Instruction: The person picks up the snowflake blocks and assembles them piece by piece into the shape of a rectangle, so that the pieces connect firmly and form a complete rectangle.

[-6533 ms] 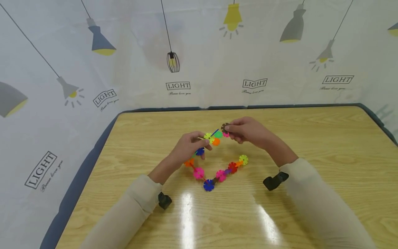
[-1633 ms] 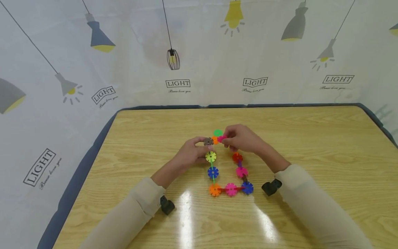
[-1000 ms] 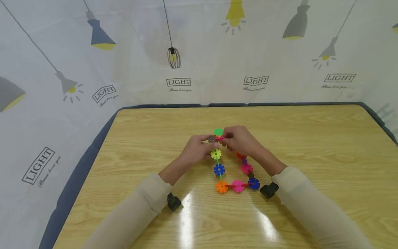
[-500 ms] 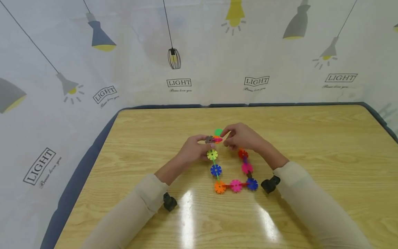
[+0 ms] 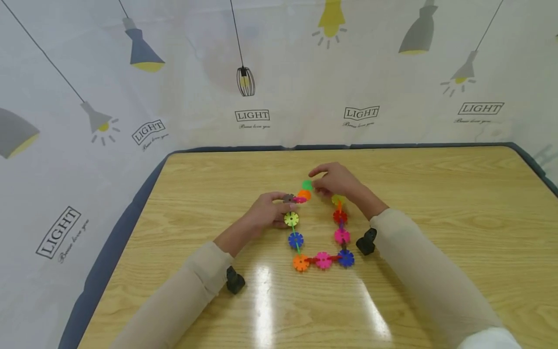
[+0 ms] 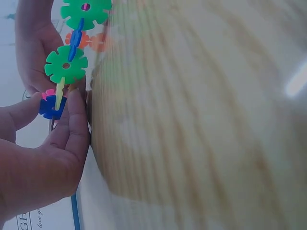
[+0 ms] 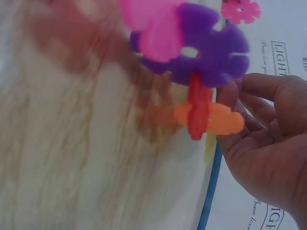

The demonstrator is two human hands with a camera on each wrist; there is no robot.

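A chain of coloured plastic snowflake discs bends into a U on the wooden table. My left hand point(image 5: 269, 212) pinches its upper left end, by the grey disc point(image 5: 288, 198). A pink disc point(image 5: 300, 199) sticks out from that grey one. In the left wrist view a blue disc point(image 6: 51, 107) sits between thumb and fingers. My right hand point(image 5: 337, 180) hovers past the chain's other end, fingers apart and holding nothing I can see. Its fingertips are beside a loose green disc point(image 5: 307, 185). An orange disc point(image 5: 304, 195) lies just below that.
The chain's right side ends in a yellow disc point(image 5: 337, 199), partly under my right hand. A blue corner disc point(image 5: 346, 258) lies nearer me. Behind the table point(image 5: 457, 218) stands a lamp-patterned wall covering point(image 5: 296, 72).
The grey disc went from the right hand to the left. A pink disc was joined to it; the right hand then let go and moved away towards the green disc.
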